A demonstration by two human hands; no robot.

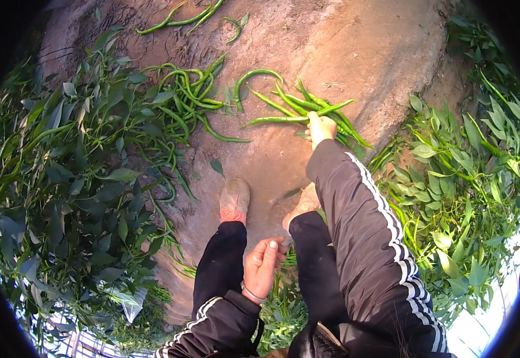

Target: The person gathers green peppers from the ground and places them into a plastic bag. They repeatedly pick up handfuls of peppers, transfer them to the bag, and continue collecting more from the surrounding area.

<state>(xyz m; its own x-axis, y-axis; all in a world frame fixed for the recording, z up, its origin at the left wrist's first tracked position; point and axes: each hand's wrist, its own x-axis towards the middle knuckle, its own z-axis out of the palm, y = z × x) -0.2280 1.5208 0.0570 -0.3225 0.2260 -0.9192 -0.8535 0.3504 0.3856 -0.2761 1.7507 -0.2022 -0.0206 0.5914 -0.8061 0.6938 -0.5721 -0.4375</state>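
My right hand [321, 129] reaches out over the bare soil, its fingers closed around a long green chili pepper [275, 120]. More long chili peppers [318, 105] lie beneath and beyond it in a loose pile, so I cannot tell whether the fingers hold more than one. Nearer my body, above my knees, my left hand [262, 268] is loosely curled with the thumb against the fingers, and nothing shows in it. A metal bangle [253, 294] circles the left wrist.
A larger heap of green chili peppers [186, 96] lies left, against leafy pepper plants [63, 179]. More pepper plants [448, 179] line the right side. Several peppers [188, 20] lie farther ahead. My left shoe [235, 197] stands on the soil path [260, 165]. A clear plastic bag [133, 304] hangs lower left.
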